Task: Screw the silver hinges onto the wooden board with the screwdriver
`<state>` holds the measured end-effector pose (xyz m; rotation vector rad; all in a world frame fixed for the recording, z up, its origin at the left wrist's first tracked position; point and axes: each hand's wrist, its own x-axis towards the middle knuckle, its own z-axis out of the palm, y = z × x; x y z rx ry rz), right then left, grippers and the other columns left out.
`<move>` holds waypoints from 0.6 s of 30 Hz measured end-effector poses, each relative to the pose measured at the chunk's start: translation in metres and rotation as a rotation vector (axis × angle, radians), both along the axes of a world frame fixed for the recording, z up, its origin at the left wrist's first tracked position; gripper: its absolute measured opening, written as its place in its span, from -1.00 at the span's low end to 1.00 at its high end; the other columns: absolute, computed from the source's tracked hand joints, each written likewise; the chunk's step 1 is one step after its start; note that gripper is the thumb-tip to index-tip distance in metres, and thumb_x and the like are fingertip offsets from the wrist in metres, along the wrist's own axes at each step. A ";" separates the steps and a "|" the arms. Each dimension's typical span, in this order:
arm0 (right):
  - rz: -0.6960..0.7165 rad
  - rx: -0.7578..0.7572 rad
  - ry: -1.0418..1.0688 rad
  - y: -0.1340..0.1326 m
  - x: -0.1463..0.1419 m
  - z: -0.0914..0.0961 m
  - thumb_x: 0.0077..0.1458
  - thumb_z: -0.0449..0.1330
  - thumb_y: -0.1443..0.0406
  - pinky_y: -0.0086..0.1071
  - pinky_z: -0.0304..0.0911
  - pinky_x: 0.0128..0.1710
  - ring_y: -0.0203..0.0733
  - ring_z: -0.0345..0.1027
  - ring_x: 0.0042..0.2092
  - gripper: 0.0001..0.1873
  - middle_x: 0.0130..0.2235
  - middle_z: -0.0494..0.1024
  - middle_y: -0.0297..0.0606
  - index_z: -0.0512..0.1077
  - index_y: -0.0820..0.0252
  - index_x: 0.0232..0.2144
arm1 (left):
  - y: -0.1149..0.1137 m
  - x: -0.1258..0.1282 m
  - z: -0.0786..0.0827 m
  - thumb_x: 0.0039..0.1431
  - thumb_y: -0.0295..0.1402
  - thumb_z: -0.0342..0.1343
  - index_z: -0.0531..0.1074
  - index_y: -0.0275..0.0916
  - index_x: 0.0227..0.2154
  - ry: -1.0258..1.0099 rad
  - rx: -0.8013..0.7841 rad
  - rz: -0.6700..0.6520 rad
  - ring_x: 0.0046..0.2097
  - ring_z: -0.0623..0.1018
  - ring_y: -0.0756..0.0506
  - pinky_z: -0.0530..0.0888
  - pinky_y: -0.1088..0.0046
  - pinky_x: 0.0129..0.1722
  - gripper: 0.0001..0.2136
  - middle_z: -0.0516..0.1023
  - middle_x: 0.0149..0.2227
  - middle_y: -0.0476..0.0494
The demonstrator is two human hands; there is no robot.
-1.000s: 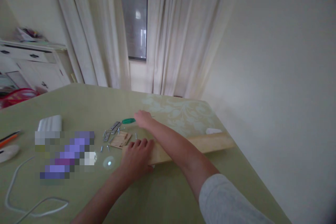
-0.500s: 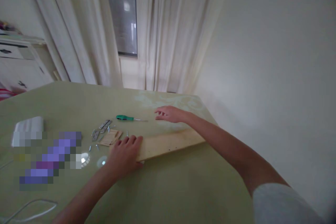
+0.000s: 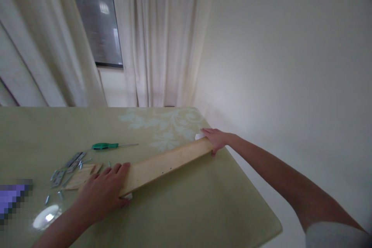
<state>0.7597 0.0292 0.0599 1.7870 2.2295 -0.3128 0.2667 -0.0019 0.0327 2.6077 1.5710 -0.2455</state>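
A long pale wooden board [image 3: 170,161] lies slantwise on the table, with two small dark holes near its front edge. My left hand [image 3: 104,188] is closed over the board's left end, fingers on top and thumb at the front edge. Around the far right end, my right hand [image 3: 215,139] grips the board, fingers behind and thumb in front. Something white [image 3: 200,136] shows by that end, and a bit of white [image 3: 128,196] peeks out near my left thumb. Behind my left hand lie small wooden pieces [image 3: 81,176], partly hidden.
A green-handled screwdriver [image 3: 105,146] lies beyond the board. Metal hinges [image 3: 74,161] and several screws [image 3: 47,199] are scattered at left. A blurred purple item [image 3: 11,199] is at the left edge. The table [image 3: 203,209] ends beside the wall at right.
My right hand has come down from above the table onto the board's right end. My left hand still holds the left end. The view has turned to the right.
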 end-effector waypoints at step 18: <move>0.365 0.046 -0.103 0.070 -0.098 -0.001 -0.16 0.59 0.08 -0.14 0.34 0.15 0.14 0.50 0.14 -0.12 0.13 0.60 -0.04 0.44 0.18 0.19 | -0.030 -0.104 -0.035 0.01 -0.11 0.19 0.32 -0.16 0.39 0.060 0.014 0.224 0.33 0.47 -0.50 0.48 -0.15 0.19 -0.19 0.44 0.38 -0.41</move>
